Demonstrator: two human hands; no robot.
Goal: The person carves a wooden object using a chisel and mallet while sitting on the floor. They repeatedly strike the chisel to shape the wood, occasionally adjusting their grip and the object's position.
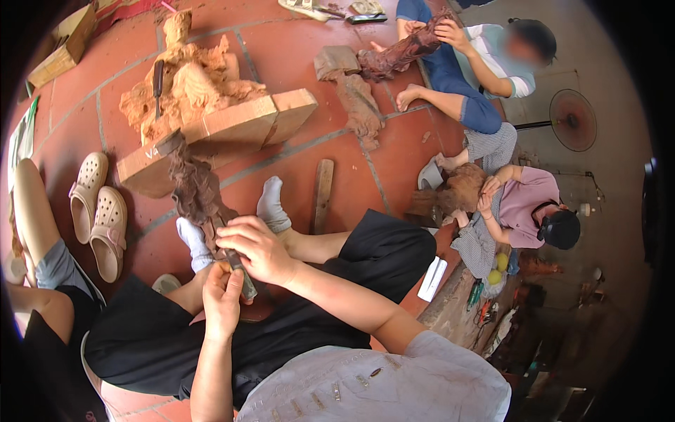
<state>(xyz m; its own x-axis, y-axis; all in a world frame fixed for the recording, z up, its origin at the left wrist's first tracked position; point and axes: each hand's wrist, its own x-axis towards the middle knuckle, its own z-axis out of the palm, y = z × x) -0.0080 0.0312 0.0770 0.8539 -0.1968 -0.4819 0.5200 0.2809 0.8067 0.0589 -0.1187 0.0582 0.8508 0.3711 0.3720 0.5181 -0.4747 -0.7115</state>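
Observation:
A dark brown carved wooden figure [191, 184] stands tilted in front of me, its lower end between my legs. A slim carving tool [245, 280] with a greyish handle lies against that lower end. My left hand [221, 301] is closed around the tool near its handle. From the right, my right hand [259, 252] closes over the tool's upper part, its fingertips touching the figure. The tool's cutting tip and the bottom of the figure are hidden by my fingers.
A large pale-orange carving [193, 88] on a thick wooden block [218, 133] stands ahead, a chisel [158, 84] upright against it. Clogs [107, 228] lie left beside a seated person's leg. A wooden bar [323, 193] lies on the tiles. Two people work on carvings at right, near a fan [573, 119].

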